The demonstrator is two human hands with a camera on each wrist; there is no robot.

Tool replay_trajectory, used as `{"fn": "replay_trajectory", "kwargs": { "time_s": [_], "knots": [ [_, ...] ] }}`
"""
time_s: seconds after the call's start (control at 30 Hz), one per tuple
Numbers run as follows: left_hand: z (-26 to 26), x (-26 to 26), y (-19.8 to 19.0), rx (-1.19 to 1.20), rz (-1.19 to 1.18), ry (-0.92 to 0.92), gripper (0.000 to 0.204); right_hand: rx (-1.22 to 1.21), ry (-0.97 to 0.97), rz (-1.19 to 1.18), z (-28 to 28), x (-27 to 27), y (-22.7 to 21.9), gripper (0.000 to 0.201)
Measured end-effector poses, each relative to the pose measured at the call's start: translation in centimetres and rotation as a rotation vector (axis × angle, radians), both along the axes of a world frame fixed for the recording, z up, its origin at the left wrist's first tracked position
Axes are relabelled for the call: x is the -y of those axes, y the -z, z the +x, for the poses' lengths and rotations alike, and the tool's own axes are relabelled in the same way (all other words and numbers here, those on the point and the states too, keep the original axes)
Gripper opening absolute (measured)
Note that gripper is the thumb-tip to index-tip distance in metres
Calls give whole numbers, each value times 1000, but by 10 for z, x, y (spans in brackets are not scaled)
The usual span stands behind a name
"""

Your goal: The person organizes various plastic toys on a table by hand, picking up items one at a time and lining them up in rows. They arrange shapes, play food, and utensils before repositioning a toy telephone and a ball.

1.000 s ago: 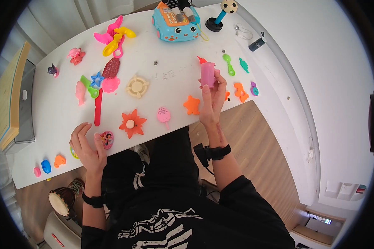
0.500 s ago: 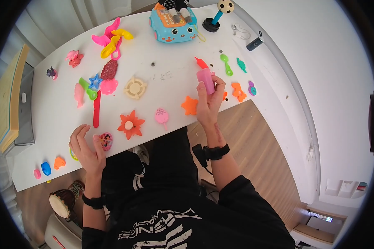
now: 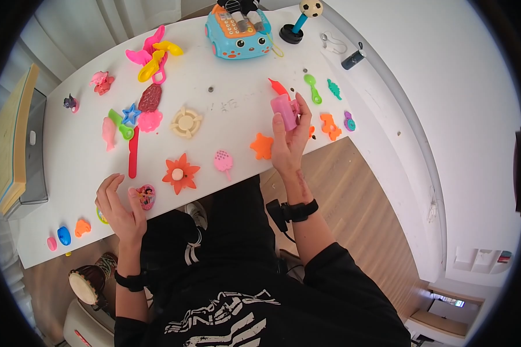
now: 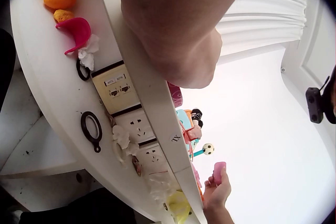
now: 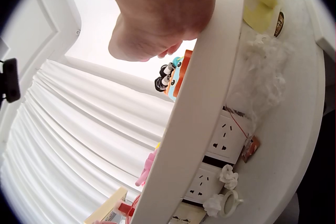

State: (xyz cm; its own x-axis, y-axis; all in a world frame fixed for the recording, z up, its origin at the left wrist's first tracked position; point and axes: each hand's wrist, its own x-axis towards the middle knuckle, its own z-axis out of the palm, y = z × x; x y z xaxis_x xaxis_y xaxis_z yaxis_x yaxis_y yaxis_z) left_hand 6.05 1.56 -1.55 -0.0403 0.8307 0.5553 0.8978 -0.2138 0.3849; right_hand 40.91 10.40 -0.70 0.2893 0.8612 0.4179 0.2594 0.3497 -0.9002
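Note:
My right hand (image 3: 289,139) grips a translucent pink cylindrical toy (image 3: 282,111) between thumb and fingers, over the right part of the table; a small loop-like part shows on its side. A red pointed toy (image 3: 279,88) lies just beyond it, and an orange star (image 3: 261,146) lies to the left of the wrist. My left hand (image 3: 120,211) is at the table's front edge, with loosely bent fingers and nothing in its grasp. Beside its thumb is a pink oval piece with a printed picture (image 3: 147,197). A yellow-green piece (image 3: 102,215) is partly hidden behind that hand.
On the white table (image 3: 237,121) are an orange flower (image 3: 180,173), a pink ice-pop toy (image 3: 223,163), a cream ring (image 3: 186,122), a red knife (image 3: 134,153) and a green spoon (image 3: 312,88). A blue toy phone (image 3: 237,40) stands at the back. An open shelf (image 4: 58,87) runs beneath the tabletop.
The pink cylindrical toy has tipped from nearly upright to a slant and come slightly lower in the right hand, showing more of the red pointed toy. The left hand stays in place.

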Motion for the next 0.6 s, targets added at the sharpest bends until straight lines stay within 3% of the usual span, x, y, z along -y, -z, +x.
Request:
{"fn": "replay_trajectory", "kwargs": {
  "time_s": [0.6],
  "knots": [
    [-1, 1, 1, 7, -5, 12, 26, -71, 42, 75, -1, -5, 10, 57]
  ]
}}
